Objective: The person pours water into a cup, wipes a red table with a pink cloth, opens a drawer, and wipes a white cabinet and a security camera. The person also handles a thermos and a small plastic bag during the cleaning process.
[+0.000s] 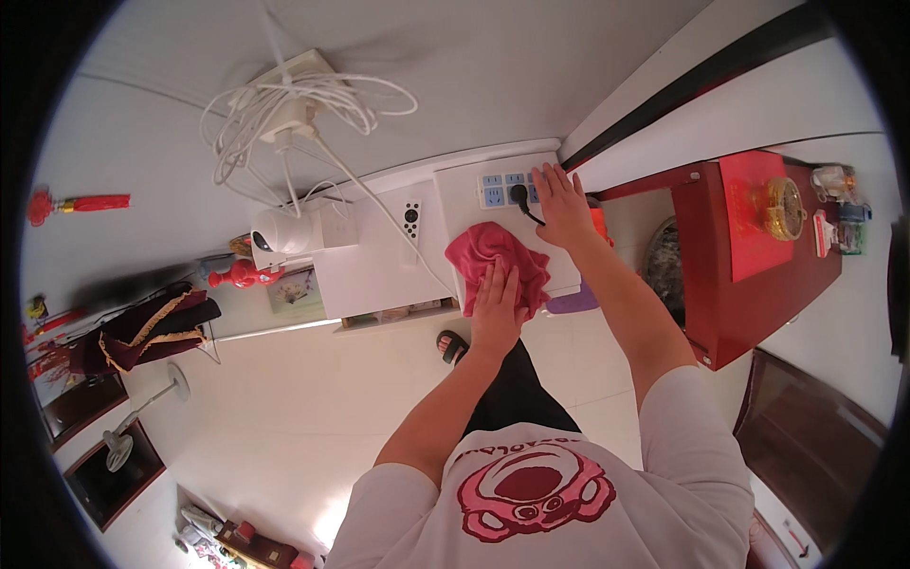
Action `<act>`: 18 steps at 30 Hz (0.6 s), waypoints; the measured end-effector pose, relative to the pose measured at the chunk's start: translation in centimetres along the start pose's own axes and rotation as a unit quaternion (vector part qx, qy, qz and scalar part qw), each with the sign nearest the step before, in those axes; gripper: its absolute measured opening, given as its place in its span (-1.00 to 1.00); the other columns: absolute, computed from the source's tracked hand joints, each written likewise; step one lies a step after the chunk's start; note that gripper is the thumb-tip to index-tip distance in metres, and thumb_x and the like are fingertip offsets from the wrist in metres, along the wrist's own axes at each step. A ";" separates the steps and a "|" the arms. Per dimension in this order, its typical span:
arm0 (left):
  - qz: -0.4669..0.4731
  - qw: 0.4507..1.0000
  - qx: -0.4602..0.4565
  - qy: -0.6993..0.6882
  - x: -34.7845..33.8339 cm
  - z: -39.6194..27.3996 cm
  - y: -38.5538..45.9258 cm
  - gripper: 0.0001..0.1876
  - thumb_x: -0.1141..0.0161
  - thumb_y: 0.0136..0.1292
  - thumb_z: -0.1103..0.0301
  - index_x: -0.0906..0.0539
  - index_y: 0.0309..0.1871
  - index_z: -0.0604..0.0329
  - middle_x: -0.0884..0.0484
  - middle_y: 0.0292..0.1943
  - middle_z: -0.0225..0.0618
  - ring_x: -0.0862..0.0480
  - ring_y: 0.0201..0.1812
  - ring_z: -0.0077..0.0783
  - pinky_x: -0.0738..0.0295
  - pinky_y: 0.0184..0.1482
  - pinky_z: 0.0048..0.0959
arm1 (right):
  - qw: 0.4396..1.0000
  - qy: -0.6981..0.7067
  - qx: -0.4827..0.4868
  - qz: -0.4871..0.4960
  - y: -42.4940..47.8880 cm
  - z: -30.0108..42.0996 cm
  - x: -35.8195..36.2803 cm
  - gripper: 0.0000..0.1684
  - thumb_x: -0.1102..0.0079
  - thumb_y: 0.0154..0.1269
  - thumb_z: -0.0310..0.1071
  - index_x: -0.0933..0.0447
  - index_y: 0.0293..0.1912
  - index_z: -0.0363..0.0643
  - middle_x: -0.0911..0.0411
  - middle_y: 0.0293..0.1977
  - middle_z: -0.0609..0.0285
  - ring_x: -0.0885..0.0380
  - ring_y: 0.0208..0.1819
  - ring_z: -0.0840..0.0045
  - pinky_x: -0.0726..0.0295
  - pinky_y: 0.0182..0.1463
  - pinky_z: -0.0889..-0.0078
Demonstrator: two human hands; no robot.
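Observation:
My left hand (pixel 495 306) holds a crumpled pink cloth (pixel 490 245) against the white cabinet top (pixel 455 203), its fingers stretched over the folds. Farther right, my right hand (pixel 563 206) rests with fingers apart at the right end of a power strip (pixel 492 181) with blue sockets. It covers part of that strip. A black plug (pixel 518 193) sits in one socket, and its cord runs toward my right wrist. Left of the cloth, a remote control (pixel 411 219) lies on the lower white surface (pixel 370 274).
A white camera (pixel 281 231) stands at the left beneath a bundled white cable (pixel 298 107) on the wall. One cable strand (pixel 377 197) crosses the furniture toward the cloth. On the right is a red cabinet (pixel 768 284) bearing a gold bowl (pixel 784 208). A drawer (pixel 398 318) stands partly out.

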State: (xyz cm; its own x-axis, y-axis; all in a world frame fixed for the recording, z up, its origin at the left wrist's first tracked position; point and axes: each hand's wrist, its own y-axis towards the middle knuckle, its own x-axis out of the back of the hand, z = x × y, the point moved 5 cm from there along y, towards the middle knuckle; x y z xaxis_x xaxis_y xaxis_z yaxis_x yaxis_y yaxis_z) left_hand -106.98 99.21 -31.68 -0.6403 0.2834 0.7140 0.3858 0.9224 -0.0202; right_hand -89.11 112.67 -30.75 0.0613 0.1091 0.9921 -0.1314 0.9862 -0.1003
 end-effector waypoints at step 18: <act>-0.106 0.975 0.052 0.186 1.4 2.0 7.3 0.02 -0.54 -0.03 0.04 -0.31 0.54 0.03 -0.02 0.60 0.15 -0.08 0.57 0.26 -0.12 0.49 0.17 | 0.991 0.099 -0.084 -0.013 0.0 -2.0 0.3 0.02 -0.56 -0.08 -0.31 -0.29 0.38 -0.24 -0.38 0.15 -0.06 -0.39 0.21 0.03 -0.42 0.31 0.06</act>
State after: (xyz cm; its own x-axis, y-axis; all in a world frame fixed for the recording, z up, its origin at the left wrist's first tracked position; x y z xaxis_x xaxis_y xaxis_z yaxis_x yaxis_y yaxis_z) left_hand -106.40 106.85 -32.29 -0.4046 -0.0135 0.9144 0.1885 0.9772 0.0978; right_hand -87.09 112.94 -30.64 0.2578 0.0901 0.9620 0.0377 0.9939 -0.1032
